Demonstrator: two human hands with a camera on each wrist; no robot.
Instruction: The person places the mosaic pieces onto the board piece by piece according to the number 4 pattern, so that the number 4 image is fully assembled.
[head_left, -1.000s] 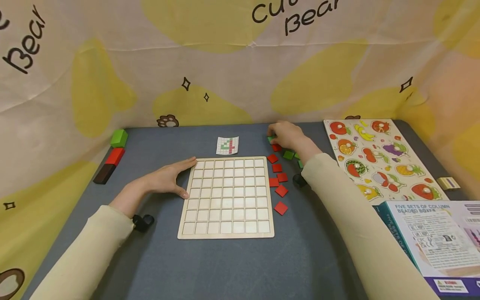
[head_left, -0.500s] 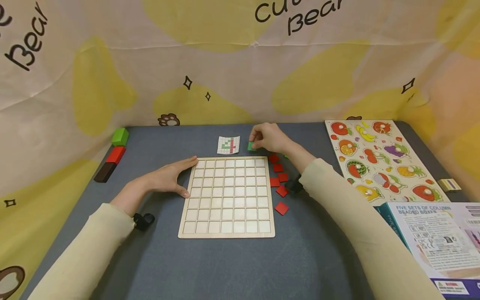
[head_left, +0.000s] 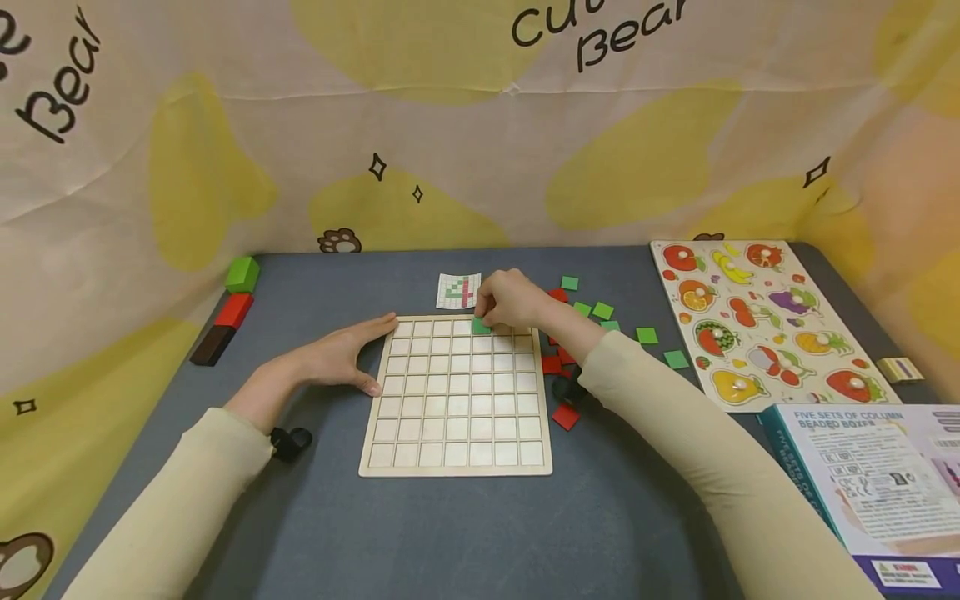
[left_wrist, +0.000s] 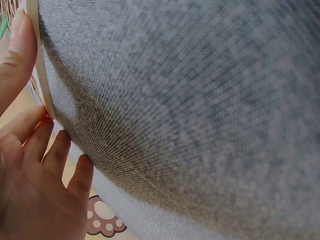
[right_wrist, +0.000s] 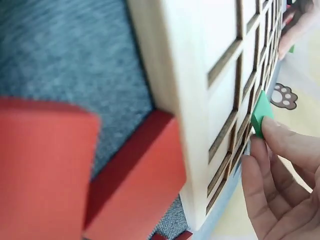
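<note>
One green tile (head_left: pixel 480 327), pinched in the right grip (head_left: pixel 512 298), is partly hidden.

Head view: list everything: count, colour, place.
Grid board: one, pale wood, centre.
Held tile: one, green, board's far row.
Loose green tiles: six visible, green, right of board.
Red tiles: several, red, right of board.
Pattern card: one, multicoloured, beyond board.
Blocks: three, green, red, dark, left edge.
Fruit puzzle: one, multicoloured, right.
Box: one, white-purple, front right.
Small block: one, striped, far right.
Table: one, grey, beneath.
Backdrop: one, cream-yellow, behind.
Sleeves: two, cream, both arms.
Wrist devices: two, black, both wrists.
Left hand: one, board's left edge.
Right hand: one, pinching held tile.
</note>
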